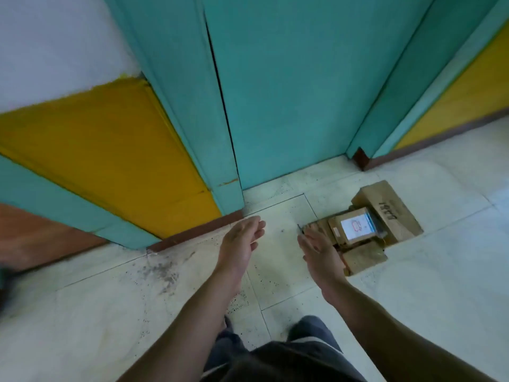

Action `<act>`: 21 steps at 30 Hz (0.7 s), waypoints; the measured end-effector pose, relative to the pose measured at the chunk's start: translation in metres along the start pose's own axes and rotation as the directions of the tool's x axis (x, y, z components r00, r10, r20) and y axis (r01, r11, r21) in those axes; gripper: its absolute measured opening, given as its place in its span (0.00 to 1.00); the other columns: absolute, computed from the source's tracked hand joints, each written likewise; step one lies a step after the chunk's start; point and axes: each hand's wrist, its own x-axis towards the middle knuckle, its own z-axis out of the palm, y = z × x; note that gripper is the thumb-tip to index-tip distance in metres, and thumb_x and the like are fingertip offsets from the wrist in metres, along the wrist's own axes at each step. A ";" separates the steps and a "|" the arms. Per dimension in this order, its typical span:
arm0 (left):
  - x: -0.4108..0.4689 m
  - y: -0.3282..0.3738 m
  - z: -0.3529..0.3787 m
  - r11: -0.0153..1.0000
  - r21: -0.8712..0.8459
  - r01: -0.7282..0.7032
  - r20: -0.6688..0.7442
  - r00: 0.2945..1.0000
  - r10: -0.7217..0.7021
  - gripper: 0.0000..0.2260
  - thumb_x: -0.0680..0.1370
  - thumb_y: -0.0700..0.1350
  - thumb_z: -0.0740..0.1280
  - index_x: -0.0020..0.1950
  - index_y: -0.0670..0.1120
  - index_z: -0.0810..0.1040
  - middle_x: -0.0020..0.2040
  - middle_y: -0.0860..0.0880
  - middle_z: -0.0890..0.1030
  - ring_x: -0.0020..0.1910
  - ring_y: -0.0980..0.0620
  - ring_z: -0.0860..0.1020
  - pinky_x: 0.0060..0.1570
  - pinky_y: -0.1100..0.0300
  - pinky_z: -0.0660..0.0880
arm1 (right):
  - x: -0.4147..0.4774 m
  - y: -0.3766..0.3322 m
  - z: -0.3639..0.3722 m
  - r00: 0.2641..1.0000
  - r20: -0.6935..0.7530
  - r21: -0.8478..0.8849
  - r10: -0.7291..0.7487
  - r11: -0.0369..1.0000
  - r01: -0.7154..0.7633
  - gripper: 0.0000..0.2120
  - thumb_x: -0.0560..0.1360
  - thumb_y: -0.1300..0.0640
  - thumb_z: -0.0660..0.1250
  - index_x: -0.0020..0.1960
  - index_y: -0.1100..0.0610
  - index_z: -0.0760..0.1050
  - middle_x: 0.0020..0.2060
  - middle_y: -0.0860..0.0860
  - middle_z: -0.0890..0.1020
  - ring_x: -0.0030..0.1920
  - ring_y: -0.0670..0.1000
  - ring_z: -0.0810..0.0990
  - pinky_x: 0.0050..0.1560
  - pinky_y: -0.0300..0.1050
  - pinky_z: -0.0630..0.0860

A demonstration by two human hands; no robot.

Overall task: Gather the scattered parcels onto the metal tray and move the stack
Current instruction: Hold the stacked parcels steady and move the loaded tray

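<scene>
Reaching forward and down from the bottom of the frame, both bare forearms stretch out over the pale tiled floor (110, 299). The left hand (242, 241) sits just left of centre with its palm turned inward toward the other hand. Its fingers are straight and close together, pointing up-frame toward the brown skirting (198, 230) at the foot of the teal door frame (192, 133). It holds nothing and touches nothing.

The right hand (321, 253) sits just right of centre, palm facing left and slightly down, with the fingers loosely spread and the thumb apart. It grips nothing either. Its fingertips overlap the left edge of the stack of parcels (366, 230) in the picture; whether they touch it cannot be told.

The stack lies on the floor right of centre, below the corner where the teal door meets the yellow wall. The largest box (391, 213), with dark handwriting on its side, lies at the upper right of the pile. Beside it a smaller labelled parcel (354, 227) with a white label marked in red lies on top. A plain brown parcel (363, 257) lies at the lower edge, just beside the right hand. A sliver of grey metal (378, 230) shows to the right of the labelled parcel; whether it belongs to the tray is unclear.

Dark trousers (289, 359) fill the bottom centre.
</scene>
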 end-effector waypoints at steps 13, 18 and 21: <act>0.072 -0.008 0.035 0.945 0.328 0.015 0.410 0.899 -0.156 0.10 0.83 0.52 0.59 0.60 0.54 0.77 0.56 0.57 0.82 0.58 0.59 0.78 0.63 0.56 0.73 | -0.016 0.035 0.013 0.895 -0.288 0.313 0.340 0.917 -0.247 0.21 0.81 0.47 0.60 0.71 0.53 0.69 0.65 0.50 0.76 0.59 0.48 0.76 0.57 0.44 0.74; 0.110 -0.019 0.050 0.913 0.406 0.040 0.430 0.873 -0.229 0.10 0.82 0.51 0.59 0.59 0.52 0.78 0.56 0.55 0.82 0.58 0.58 0.79 0.62 0.57 0.74 | 0.012 0.048 0.018 0.850 -0.327 0.344 0.412 0.890 -0.299 0.22 0.81 0.48 0.60 0.72 0.54 0.67 0.67 0.51 0.75 0.60 0.48 0.75 0.64 0.49 0.74; 0.134 -0.024 0.052 0.898 0.436 0.049 0.460 0.846 -0.270 0.09 0.82 0.51 0.60 0.56 0.53 0.78 0.55 0.55 0.82 0.57 0.58 0.79 0.61 0.57 0.74 | 0.029 0.050 0.029 0.824 -0.334 0.365 0.457 0.869 -0.334 0.22 0.81 0.49 0.60 0.73 0.54 0.67 0.68 0.51 0.74 0.59 0.46 0.74 0.63 0.46 0.74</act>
